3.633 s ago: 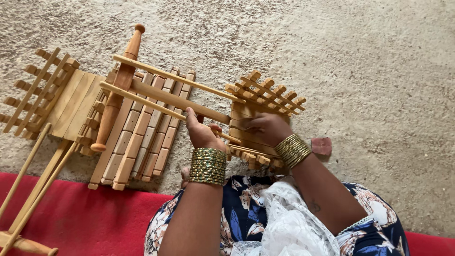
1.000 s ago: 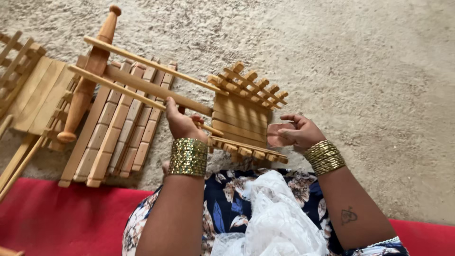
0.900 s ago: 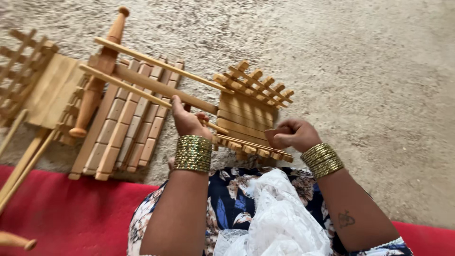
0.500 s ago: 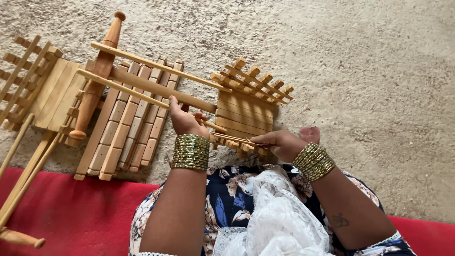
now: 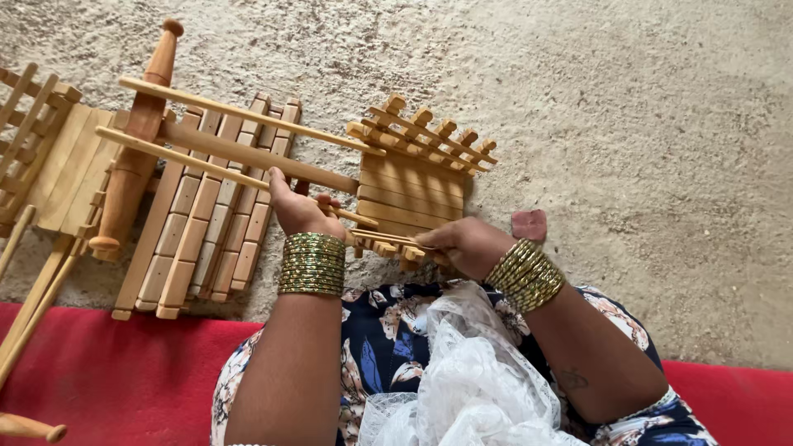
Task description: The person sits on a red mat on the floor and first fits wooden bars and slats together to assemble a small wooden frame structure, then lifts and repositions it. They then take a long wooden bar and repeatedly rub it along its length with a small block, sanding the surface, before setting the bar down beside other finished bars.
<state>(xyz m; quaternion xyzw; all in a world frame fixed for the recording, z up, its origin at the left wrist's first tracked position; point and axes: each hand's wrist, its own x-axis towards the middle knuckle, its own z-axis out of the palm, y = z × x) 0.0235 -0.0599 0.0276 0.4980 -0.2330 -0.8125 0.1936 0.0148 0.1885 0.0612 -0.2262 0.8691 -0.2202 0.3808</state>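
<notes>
A wooden frame of rods and slats (image 5: 413,177) lies on the rough floor in front of my lap. My left hand (image 5: 299,208) grips one of its long thin rods (image 5: 206,169), near a thicker rod that runs across the frame. My right hand (image 5: 467,246) pinches thin wooden sticks (image 5: 388,239) at the near edge of the slatted end piece. Both wrists carry stacks of gold bangles.
A flat slatted wooden panel (image 5: 206,223) lies left of the frame, with a turned wooden post (image 5: 136,144) across it. More wooden parts (image 5: 41,157) lie at far left. A red cloth (image 5: 107,380) runs along the bottom, white lace (image 5: 471,380) on my lap, a small reddish stone (image 5: 529,223).
My right hand moved in from the right, off the frame, onto the thin sticks at the frame's near edge. My left hand kept its grip on the rod.
</notes>
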